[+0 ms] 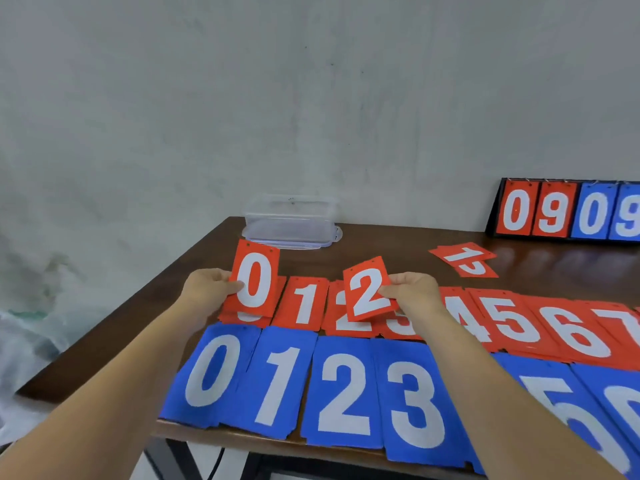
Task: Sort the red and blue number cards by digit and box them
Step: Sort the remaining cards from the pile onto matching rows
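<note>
You have one view, from the camera worn on your head. It looks forward and down across the table [381, 244], from its near edge towards the wall [311, 98] behind, which fills the upper part of the frame. It sits close: your forearms run in from the bottom corners, and your left hand [207, 289] and right hand [415, 292], holding the red 0 card [258, 282] and the red 2 card [369, 289], land near mid-frame. The wide lens swells the blue cards [343, 393] at the bottom, and the right edge cuts off the scoreboard [554, 216].
</note>
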`<state>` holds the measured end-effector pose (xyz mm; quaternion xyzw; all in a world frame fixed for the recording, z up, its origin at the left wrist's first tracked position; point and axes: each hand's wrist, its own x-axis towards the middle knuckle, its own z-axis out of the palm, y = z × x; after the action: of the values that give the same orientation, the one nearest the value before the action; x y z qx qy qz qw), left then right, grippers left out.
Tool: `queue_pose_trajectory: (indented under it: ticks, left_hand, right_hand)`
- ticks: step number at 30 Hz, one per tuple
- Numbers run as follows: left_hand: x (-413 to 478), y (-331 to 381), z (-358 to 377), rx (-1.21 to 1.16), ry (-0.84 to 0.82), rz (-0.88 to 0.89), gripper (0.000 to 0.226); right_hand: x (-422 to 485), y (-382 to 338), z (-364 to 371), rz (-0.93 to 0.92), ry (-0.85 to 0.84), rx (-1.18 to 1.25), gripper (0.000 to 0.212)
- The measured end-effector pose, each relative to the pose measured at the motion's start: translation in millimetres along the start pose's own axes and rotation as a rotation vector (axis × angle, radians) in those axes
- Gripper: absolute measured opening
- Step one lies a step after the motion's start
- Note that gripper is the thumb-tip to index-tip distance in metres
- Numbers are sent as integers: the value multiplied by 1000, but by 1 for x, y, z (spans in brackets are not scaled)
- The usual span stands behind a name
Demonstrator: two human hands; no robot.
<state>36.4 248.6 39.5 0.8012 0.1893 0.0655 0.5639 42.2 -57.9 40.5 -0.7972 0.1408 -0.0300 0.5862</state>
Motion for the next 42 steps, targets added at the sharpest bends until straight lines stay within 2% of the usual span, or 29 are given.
queue_pose_trajectory:
  ticks: [4,6,11,13,15,17,20,22,26,32,38,42]
  left_hand:
    - [23,-11,-13,22,-71,-21,16]
    - [33,-17,-16,57,-92,-25,20]
    - [38,-27,-7,411,-55,107,22]
    - [38,-29,-2,541,-24,149,12]
    - [36,-31,2,638,34,177,19]
    - [32,-31,4,718,64,204,14]
    - [26,-28,12,818,82,281,37]
    - [21,-23,21,786,66,350,41]
    - [9,-3,56,642,-81,492,50]
    - [-16,31,125,643,-197,617,53]
    - [-24,53,187,671,-220,667,49]
    - [-20,68,230,700,-230,667,46]
  right_hand:
    - [7,3,24,0,56,-68,35]
    - [9,5,33,-22,88,-182,36]
    - [6,10,48,-85,173,-615,36]
    - [4,12,51,-82,202,-708,36]
    - [2,12,54,-83,221,-786,40]
    - [-1,12,54,-108,223,-852,37]
    - [-4,16,52,-171,222,-886,31]
    - [-5,19,48,-225,217,-841,36]
    - [-11,19,36,-265,228,-785,46]
    - [-6,25,-12,-233,290,-790,50]
    - [23,39,-84,-195,321,-837,43]
    - [56,50,-136,-139,313,-956,36]
